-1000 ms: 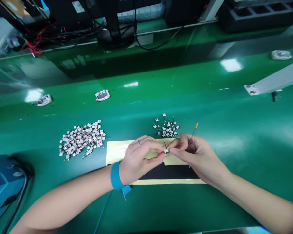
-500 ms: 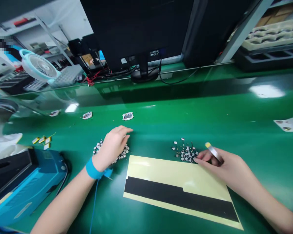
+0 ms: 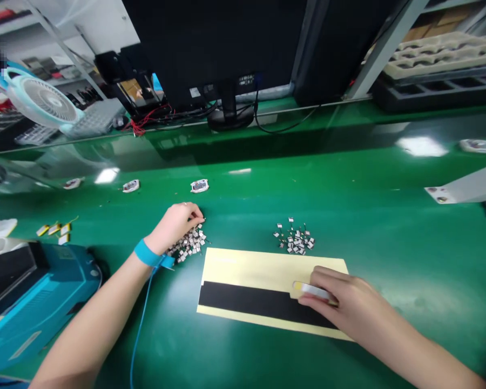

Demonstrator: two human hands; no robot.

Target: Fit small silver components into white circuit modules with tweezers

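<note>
My left hand (image 3: 180,224), with a blue wrist strap (image 3: 148,253), is at the upper edge of a pile of small silvery parts (image 3: 190,243) with short leads. Its thumb and forefinger are pinched together; whatever is between them is too small to name. My right hand (image 3: 334,294) is closed around a short silver-white tool (image 3: 314,290) with a yellow end. It hovers over or rests on a pale yellow sheet (image 3: 251,262), which bears a long black strip (image 3: 243,300). A second pile of small silvery parts (image 3: 297,242) lies just beyond the sheet.
Several white-framed small assemblies (image 3: 200,186) lie spaced along the green bench (image 3: 243,210). At left are yellow-edged small packs (image 3: 54,229) and a blue machine (image 3: 36,308). A monitor (image 3: 222,48) stands behind, and a white metal arm (image 3: 465,186) juts in at right.
My right hand has moved from the right-hand pile down and left over the sheet, still gripping the tool. My left fingers have closed into a pinch at their pile. The camera view has shifted.
</note>
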